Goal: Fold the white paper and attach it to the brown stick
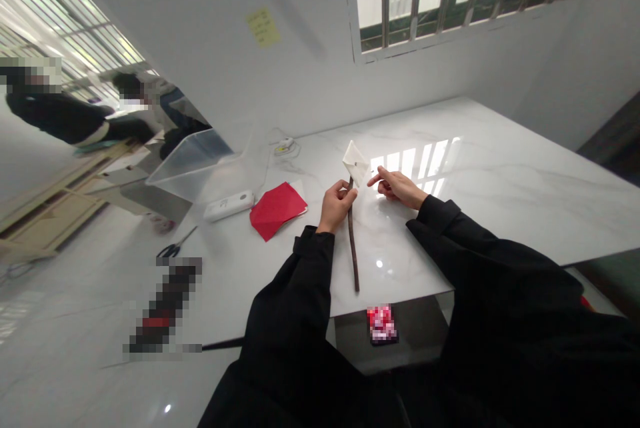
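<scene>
My left hand (pixel 336 207) is closed around a thin dark brown stick (pixel 353 248), just below its top end. A folded piece of white paper (pixel 356 163) sits at the top of the stick, with a small dark spot near its middle. Whether the paper is fastened to the stick I cannot tell. To the right of the paper is my right hand (pixel 397 188), with its index finger stretched towards the paper and the other fingers curled. There is a gap between that fingertip and the paper, and I see nothing held in this hand.
Left of my hands lie red sheets (pixel 278 210) over white ones, a white oblong device (pixel 229 206), a clear plastic bin (pixel 195 165) and black-handled scissors (pixel 173 249). A small white cabled item (pixel 285 144) rests by the wall. People sit at far left.
</scene>
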The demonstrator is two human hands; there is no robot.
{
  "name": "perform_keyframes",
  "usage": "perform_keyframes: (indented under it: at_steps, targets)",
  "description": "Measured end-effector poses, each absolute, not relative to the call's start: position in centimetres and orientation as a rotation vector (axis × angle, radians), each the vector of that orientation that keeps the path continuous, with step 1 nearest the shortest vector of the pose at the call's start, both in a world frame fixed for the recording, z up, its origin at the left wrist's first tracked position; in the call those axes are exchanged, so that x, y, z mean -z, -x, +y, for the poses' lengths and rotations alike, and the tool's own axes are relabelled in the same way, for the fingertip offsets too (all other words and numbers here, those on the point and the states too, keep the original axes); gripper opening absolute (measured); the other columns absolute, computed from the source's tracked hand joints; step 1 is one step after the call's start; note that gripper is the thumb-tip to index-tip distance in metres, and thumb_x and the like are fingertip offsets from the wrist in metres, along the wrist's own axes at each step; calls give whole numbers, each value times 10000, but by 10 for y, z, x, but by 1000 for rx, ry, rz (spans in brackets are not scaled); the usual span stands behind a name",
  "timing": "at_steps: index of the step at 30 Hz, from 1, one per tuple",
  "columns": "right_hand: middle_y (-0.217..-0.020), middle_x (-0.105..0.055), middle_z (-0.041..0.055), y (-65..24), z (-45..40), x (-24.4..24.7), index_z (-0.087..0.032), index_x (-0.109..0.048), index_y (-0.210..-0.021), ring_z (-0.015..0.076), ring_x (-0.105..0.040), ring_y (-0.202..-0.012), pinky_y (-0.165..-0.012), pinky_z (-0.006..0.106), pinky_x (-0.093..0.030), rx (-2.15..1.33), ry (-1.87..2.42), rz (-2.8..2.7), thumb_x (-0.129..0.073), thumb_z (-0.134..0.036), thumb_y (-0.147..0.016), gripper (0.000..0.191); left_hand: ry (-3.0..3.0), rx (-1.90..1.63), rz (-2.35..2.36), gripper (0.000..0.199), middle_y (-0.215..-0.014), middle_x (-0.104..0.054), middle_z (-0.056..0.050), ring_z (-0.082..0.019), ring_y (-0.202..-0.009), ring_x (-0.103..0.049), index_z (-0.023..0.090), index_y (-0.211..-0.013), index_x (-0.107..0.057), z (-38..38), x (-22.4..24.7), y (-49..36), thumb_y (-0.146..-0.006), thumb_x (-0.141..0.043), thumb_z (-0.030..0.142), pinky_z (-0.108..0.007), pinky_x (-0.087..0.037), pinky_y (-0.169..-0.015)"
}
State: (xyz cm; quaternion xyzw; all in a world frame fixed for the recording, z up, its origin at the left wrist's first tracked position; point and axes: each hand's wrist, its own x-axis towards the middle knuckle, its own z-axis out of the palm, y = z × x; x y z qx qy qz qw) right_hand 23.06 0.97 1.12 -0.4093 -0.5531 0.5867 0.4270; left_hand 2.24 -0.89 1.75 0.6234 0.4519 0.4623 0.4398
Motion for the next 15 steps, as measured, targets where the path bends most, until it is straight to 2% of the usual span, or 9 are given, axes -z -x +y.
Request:
perform_keyframes:
  at_steps: [6,10,12,15]
  targets:
    - [-588,-509,-45,-230,11,-10,-182,-603,-1199,86,-311,-399,-395,229,-237,-1419,1069,-1273,-521,-691,-906,593,-1546,-1138,1138,303,-497,-348,95,-62,-436,-284,212,-739,-473,-9,-17,-22,-782,-697,411,-220,-176,-470]
    - [-628,-545,-44,-230,10,-10,-218,-452,-1444,102,-345,-409,-415,233,-281,-1307,1103,-1333,-479,-677,-929,690,-1553,-1131,1135,288,-501,-350,91,-64,-442,-286,211,-731,-470,-10,-18,-23,-785,-691,388,-224,-175,-475]
    - [-632,-562,-34,-232,8,-12,-219,-421,-1498,128,-427,-464,-491,251,-368,-1112,1139,-1439,-464,-693,-929,742,-1569,-1097,1112,279,-509,-353,87,-64,-452,-281,206,-722,-476,-12,-18,-24,-781,-694,370,-224,-176,-481]
    - [-660,-609,-6,-236,5,-15,-215,-428,-1520,181,-560,-625,-690,293,-454,-784,1191,-1590,-420,-719,-938,770,-1598,-1047,1084,273,-519,-352,82,-62,-466,-269,197,-705,-487,-14,-18,-27,-772,-702,352,-224,-179,-491]
